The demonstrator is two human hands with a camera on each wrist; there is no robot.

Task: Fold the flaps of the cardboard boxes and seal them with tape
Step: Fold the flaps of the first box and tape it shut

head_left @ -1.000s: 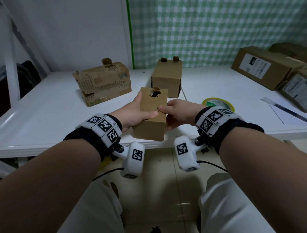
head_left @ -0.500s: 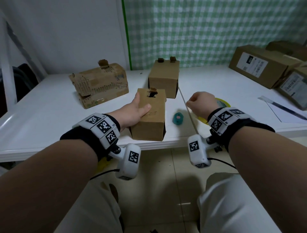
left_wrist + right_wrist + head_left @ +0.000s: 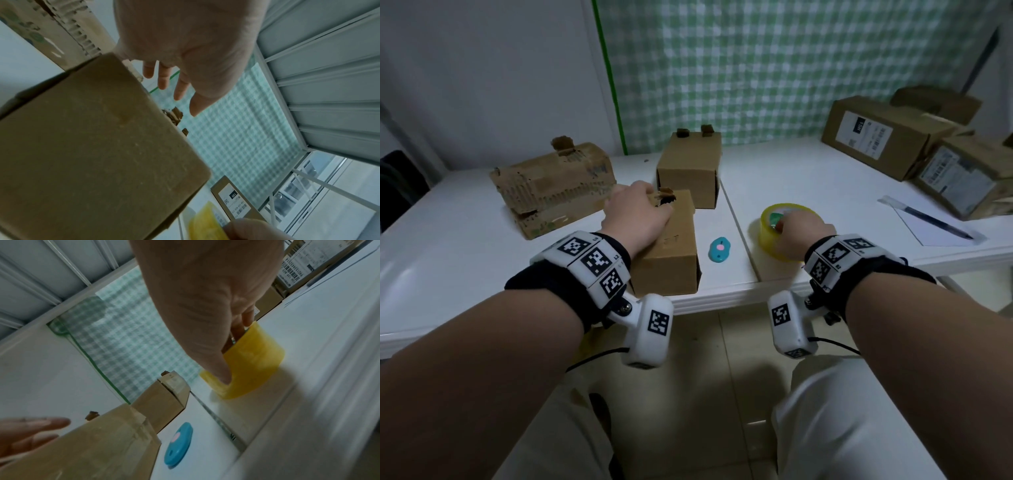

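Yellow tape roll [image 3: 784, 229] was pinched by the right hand [image 3: 799, 236] for sealing next, while the left hand [image 3: 637, 214] lay open-fingered on the small cardboard box [image 3: 671, 253].

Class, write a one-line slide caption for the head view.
Left hand rests on the small cardboard box while the right hand grips the yellow tape roll.

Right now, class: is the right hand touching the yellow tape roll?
Touching. The right wrist view shows the right hand with its thumb on the yellow tape roll's outer wall and fingers inside it.
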